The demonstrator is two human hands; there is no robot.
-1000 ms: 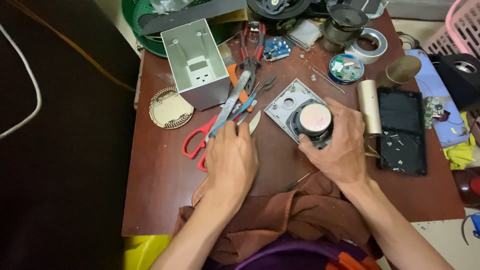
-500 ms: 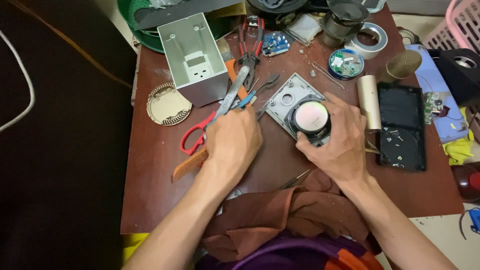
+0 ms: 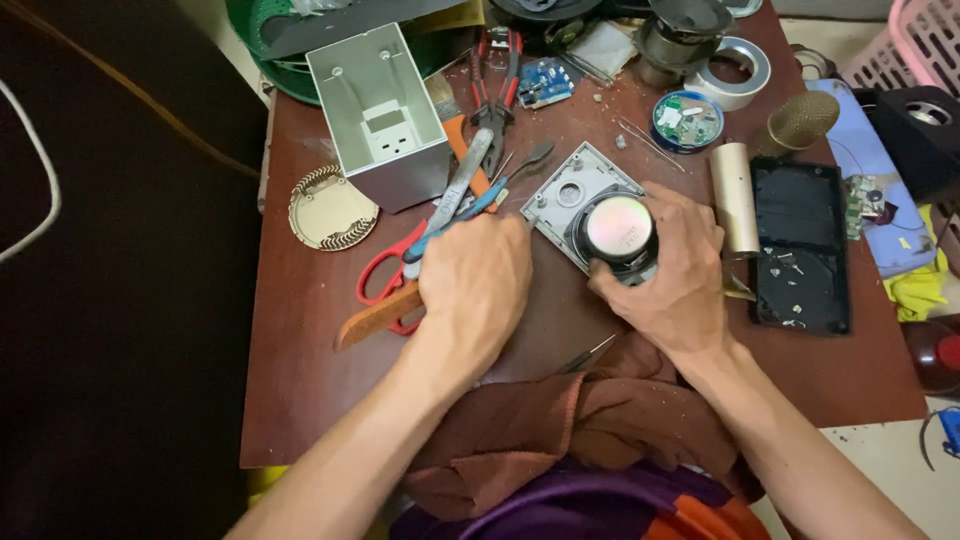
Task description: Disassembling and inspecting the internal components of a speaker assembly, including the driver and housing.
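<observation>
**Cluttered brown bench, both hands at the speaker plate**

Brown and scuffed, the bench point(image 3: 300, 390) carries a litter of parts, with a rust-coloured cloth point(image 3: 560, 430) bunched at its near edge over my lap.

My right hand point(image 3: 675, 275) closes its grip around the round speaker driver point(image 3: 620, 230), fingers curled over its right and near side, the shiny magnet cap facing up. The driver sits on a grey square plate point(image 3: 570, 190), which lies tilted, one corner pointing far. So the driver is right under my right palm's left edge, touching the fingers.

My left hand point(image 3: 475, 285) lies just left of the plate, knuckles up, its grip pressed together on a blue-handled tool point(image 3: 470, 210) whose shaft runs far and right toward the plate's left corner. I cannot tell exactly how the fingertips sit, since the back of the hand hides them.

Under and left of that hand lie red-handled scissors point(image 3: 385, 270) and a flat orange-brown strip point(image 3: 375, 318). Farther off stand a grey open box point(image 3: 375, 120), red-handled pliers point(image 3: 495, 85) and a small blue circuit board point(image 3: 545, 82). To the right of my right hand lie a gold cylinder point(image 3: 735, 195) and a black tray-like casing point(image 3: 800, 245). A round gold grille point(image 3: 330, 210) rests far left.
</observation>
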